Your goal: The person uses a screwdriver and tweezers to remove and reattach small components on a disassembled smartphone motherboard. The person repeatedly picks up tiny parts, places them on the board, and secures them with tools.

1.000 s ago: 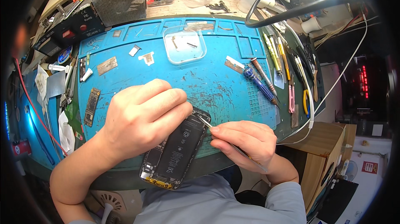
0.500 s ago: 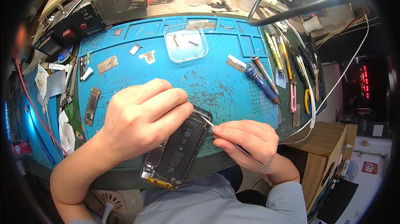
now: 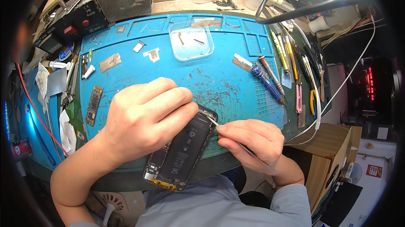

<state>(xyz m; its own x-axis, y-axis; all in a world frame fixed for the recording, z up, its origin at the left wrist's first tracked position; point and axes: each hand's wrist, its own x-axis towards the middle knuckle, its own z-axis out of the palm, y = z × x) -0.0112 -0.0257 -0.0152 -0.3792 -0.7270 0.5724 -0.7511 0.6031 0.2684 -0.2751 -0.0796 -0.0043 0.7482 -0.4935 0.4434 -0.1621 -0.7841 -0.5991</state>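
Note:
An opened phone (image 3: pixel 182 151) with its black battery showing lies tilted on the near edge of the blue work mat (image 3: pixel 219 79). My left hand (image 3: pixel 145 117) rests over the phone's upper left side, fingers curled against its edge. My right hand (image 3: pixel 249 140) pinches thin metal tweezers (image 3: pixel 213 121) whose tips touch the phone's top right corner.
A clear plastic dish (image 3: pixel 192 41) with small parts sits at the mat's far middle. Screwdrivers (image 3: pixel 268 81) and other hand tools line the right side. A small circuit board (image 3: pixel 93 104) and metal plates lie at left. A black device (image 3: pixel 80 22) stands at the far left.
Both hands and the phone stay almost in place; the tweezers' tips have shifted only slightly at the phone's top corner.

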